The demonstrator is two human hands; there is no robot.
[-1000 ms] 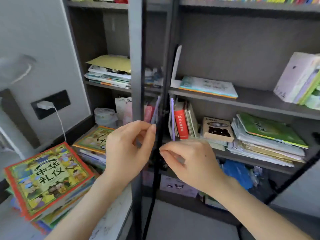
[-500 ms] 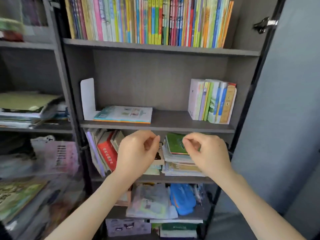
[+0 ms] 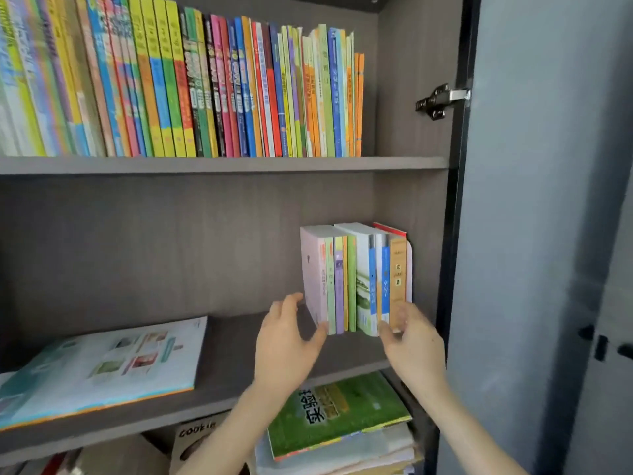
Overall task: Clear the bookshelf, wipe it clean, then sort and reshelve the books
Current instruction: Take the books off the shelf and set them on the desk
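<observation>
- Grey wood-grain boards make up the bookshelf (image 3: 222, 365). The books to be cleared are spread over every level in view, so the clearing is judged to be barely begun.
- A short row of upright books (image 3: 356, 282) is seen at centre right of the frame, on the middle level. It is pushed towards the side wall, apparently so that the wall and a pale bookend (image 3: 409, 265) keep it from toppling.
- The left hand (image 3: 284, 347) is held at the pink end of the row with its grip spread. The thumb is close to the base of the pink cover, but contact cannot be confirmed.
- The right hand (image 3: 414, 344) is set at the brown end. Its fingers are blurred, so it cannot be told whether its grip is spread or pinching.
- The row is bracketed from both ends, presumably so that it can be squeezed and lifted out as one block.
- A thin booklet (image 3: 102, 365) is laid flat at lower left, and a tall packed row (image 3: 191, 90) is stood along the top.
- A green book (image 3: 339, 409) is stacked flat below the hands.
</observation>
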